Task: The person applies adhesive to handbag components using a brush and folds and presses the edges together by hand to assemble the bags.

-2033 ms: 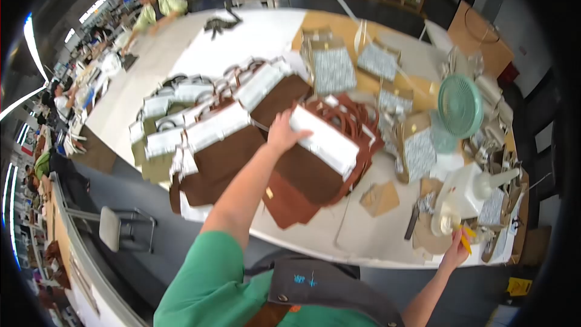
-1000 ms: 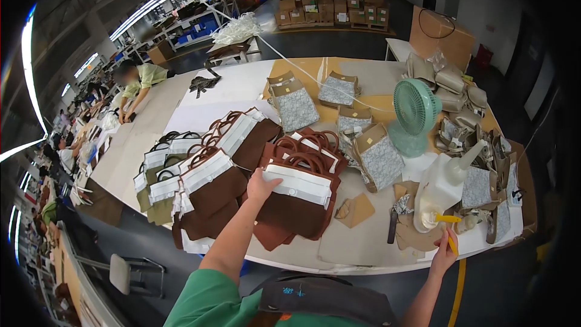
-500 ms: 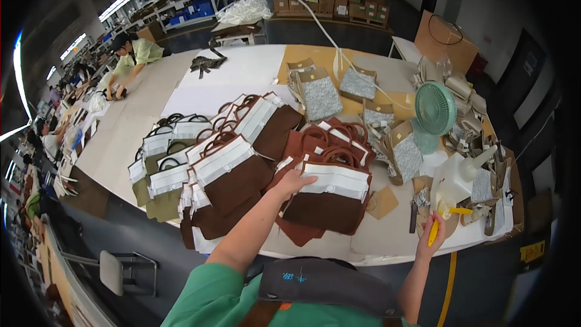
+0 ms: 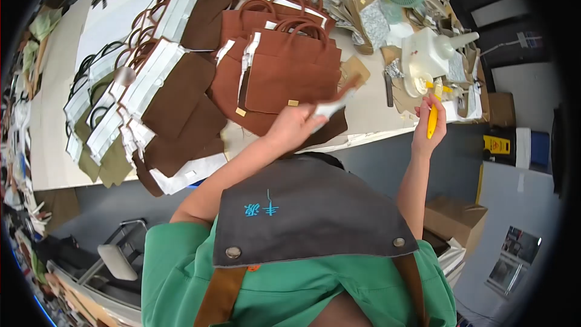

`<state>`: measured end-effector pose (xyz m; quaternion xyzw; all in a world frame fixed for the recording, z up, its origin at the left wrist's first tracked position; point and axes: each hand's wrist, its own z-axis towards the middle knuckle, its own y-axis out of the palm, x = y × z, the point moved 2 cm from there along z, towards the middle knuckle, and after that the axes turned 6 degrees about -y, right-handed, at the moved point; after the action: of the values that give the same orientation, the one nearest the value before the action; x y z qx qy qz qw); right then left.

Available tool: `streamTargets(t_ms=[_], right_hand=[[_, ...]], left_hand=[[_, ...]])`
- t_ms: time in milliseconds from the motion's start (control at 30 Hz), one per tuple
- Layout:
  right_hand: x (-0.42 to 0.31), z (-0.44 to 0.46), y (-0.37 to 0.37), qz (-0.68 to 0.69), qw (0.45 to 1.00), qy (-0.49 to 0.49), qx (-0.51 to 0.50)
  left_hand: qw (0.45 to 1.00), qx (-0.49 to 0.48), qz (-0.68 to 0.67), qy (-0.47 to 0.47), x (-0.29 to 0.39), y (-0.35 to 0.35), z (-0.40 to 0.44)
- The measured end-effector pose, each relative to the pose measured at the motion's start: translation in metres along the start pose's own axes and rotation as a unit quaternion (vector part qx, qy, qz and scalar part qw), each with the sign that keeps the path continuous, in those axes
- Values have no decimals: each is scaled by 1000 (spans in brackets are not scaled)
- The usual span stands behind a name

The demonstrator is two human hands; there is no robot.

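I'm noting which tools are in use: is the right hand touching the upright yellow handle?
Touching. The head view shows the right hand gripping the yellow handle, fingers against its upper part, lower end exposed.

Blue characters on a dark apron
Two bright blue Chinese characters (image 4: 261, 209) stood on the dark grey apron flap (image 4: 315, 218): the left one looked like 源, the right one like 丰, its upright stroke drawn long. A yellow sign (image 4: 496, 145) beyond the worktop (image 4: 367, 100) bore dark marks too small to read, as did a dark printed sheet (image 4: 514, 260) at lower right.
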<state>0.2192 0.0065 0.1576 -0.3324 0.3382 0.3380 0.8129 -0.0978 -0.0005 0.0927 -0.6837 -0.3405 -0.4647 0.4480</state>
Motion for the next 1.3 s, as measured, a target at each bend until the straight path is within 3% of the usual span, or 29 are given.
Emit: streamTargets(t_ms=[100,267,333,433,533,600,667,700,767,833,900,933,1000,1100,1167,1233,1300], right_hand=[[6,-6,-7,-4,1000,6,16],[12,-32,-22,-9,999,37,38],[20,-38,-34,-17,997,60,33],[34,-39,-47,-51,993,98,33],[50,-33,-48,-65,998,24,-3],[68,-32,-45,-99,994,26,-29],[84,-36,-31,-45,998,31,-34],[98,-42,-24,-63,997,7,-47],[115,-58,-15,-52,995,30,-80],[124,-65,-8,-41,994,37,-94],[130,-71,-5,-41,993,40,-99],[138,-72,-4,-40,994,42,-92],[152,-74,1,-77,991,14,-110],[164,-80,-4,-68,982,67,-164],[164,-80,-5,-73,974,91,-192],[159,-81,-8,-95,978,28,-183],[160,-83,-8,-99,980,25,-168]], left_hand=[[995,-98,-32,-6,2,13,4],[979,-168,-118,-12,-12,40,15],[976,-97,-191,-47,-30,57,24],[979,-65,-182,-65,-51,84,45],[959,-1,-273,-81,-59,103,71],[986,30,-151,-59,-53,98,94],[982,33,155,-102,-37,84,111],[962,139,233,40,-24,83,111],[892,247,366,94,1,86,96],[866,282,402,97,5,96,84],[917,98,347,173,-23,122,72],[935,-16,340,97,-38,138,66],[904,-41,416,86,-50,155,56],[877,-33,470,97,-63,161,56],[883,-34,458,92,-64,163,54],[885,-29,455,94,-62,163,56],[894,-38,440,76,-44,169,59]])
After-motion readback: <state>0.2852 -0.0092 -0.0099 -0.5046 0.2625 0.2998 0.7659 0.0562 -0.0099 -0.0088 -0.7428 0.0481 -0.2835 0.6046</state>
